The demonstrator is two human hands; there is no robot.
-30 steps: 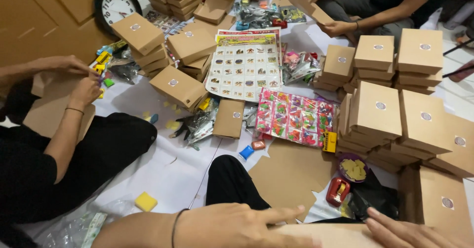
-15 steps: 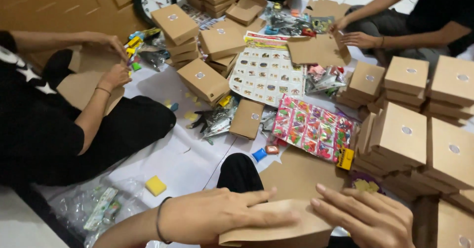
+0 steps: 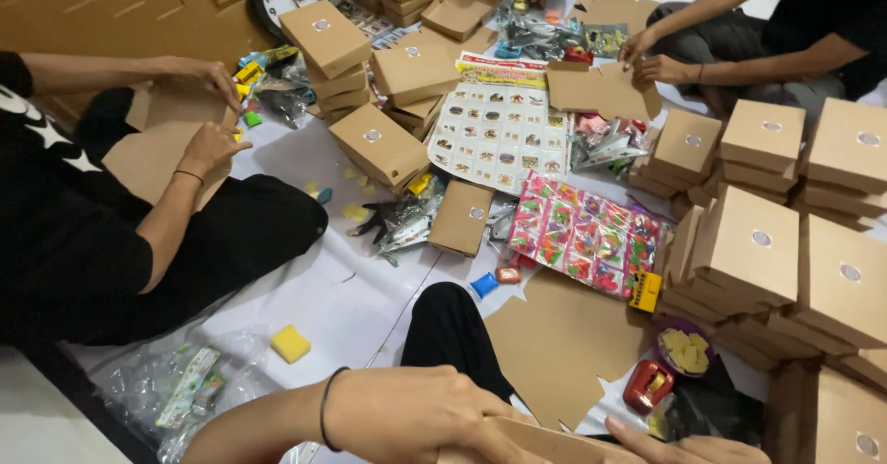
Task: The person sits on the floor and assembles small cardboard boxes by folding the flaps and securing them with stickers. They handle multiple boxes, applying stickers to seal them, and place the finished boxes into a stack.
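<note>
My fingers [image 3: 480, 418] on the left hand [image 3: 407, 418] are curling over the top edge of a flat brown cardboard piece [image 3: 545, 441], clamped on it, thumb side hidden. Right hand [image 3: 693, 447] is lying w/ fingers together & stretched flat along the same piece, pressing rather than gripping; can't tell if the thumb is pinching underneath.

The cardboard piece is sitting at the very bottom edge of the view, over my lap, above the white floor sheet [image 3: 351, 288]. Its long axis is running left-right btw my two hands, the left end tilted slightly higher; most of it is cropped out.

Risks, imo: only the left is really clamping, so the sheet could be slipping or creasing wrong if I'm pushing unevenly. My knee [image 3: 453, 325] is right beside loose bits, a blue cap [image 3: 483, 285] & a small orange piece [image 3: 507, 274], so shifting could be scattering them. The red stapler-like tool [image 3: 647, 385] is near my right wrist, easy to knock.
</note>
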